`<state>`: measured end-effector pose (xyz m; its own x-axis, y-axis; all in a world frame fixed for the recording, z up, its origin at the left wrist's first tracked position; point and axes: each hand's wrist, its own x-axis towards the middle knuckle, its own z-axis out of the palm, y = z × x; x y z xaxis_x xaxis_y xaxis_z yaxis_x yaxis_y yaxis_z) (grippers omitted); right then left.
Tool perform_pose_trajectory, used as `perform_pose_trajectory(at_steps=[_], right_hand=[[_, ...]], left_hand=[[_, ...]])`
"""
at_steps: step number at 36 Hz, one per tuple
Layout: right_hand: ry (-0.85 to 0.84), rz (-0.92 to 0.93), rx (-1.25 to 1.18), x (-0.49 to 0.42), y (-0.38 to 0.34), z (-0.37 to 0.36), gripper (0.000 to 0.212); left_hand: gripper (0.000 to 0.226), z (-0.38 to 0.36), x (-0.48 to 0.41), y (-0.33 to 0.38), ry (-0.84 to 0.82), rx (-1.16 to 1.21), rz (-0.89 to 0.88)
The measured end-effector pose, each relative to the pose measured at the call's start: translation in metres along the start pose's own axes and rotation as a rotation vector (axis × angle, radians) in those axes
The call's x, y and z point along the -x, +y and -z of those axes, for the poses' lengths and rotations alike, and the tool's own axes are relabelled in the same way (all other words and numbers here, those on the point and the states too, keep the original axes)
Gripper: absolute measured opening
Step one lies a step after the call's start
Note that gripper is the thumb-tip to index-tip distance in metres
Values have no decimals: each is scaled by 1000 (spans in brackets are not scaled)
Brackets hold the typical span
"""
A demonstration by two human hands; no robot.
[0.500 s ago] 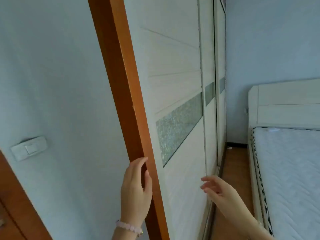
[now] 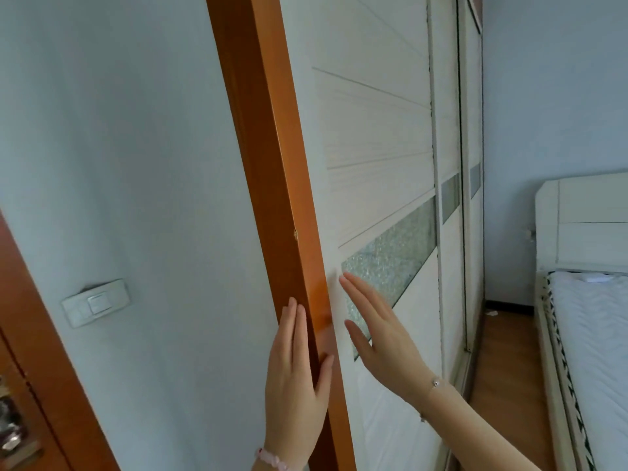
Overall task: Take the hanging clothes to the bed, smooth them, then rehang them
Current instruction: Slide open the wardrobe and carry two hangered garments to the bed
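A tall white wardrobe (image 2: pixel 373 137) with sliding doors and a frosted glass band fills the middle of the head view; its doors are closed, so no clothes show. My left hand (image 2: pixel 295 379) lies flat along the orange wooden side edge (image 2: pixel 268 164) of the wardrobe, fingers straight, thumb on the front face. My right hand (image 2: pixel 380 328) presses flat on the nearest door panel, over the glass band. The bed (image 2: pixel 591 334) with a white quilted mattress stands at the right.
A pale blue wall (image 2: pixel 119 164) with a white light switch (image 2: pixel 96 302) is at the left, and an orange door frame (image 2: pixel 30 334) at the lower left. A strip of wooden floor (image 2: pixel 503 368) runs between wardrobe and bed. A white headboard (image 2: pixel 584 219) stands behind the mattress.
My right hand has risen from the air beside the door and now lies flat on the door panel. My left hand's fingers have straightened along the orange edge. The view has shifted closer.
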<state>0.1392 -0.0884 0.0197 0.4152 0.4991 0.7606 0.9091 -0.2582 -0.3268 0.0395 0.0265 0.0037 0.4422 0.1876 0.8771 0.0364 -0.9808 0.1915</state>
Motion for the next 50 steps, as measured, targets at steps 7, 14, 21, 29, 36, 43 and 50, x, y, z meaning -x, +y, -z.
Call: perform_pose_trajectory(at_steps=[7,14,21,29,36,43,50], right_hand=[[16,200,-19,-17,17,-21,63],[22,310,-53,-24,35,-29,66],[109,286,-256,-29,37,-34,72],[132,292,-289,-38,54,-39,72],[88,285,-237,-52,90,-32,76],[45,243,-213,-67,133,-22,81],[33,234,-153,-83,177,-14,76]], left_hand=[[70,-9,4,-3,27,-46,11],[63,-20,6,11,91,-80,118],[60,-26,3,27,138,-66,220],[59,-29,7,33,162,-114,314],[59,-63,29,61,133,-142,51],[70,-149,6,65,-188,111,500],[55,-225,-22,46,-263,330,676]])
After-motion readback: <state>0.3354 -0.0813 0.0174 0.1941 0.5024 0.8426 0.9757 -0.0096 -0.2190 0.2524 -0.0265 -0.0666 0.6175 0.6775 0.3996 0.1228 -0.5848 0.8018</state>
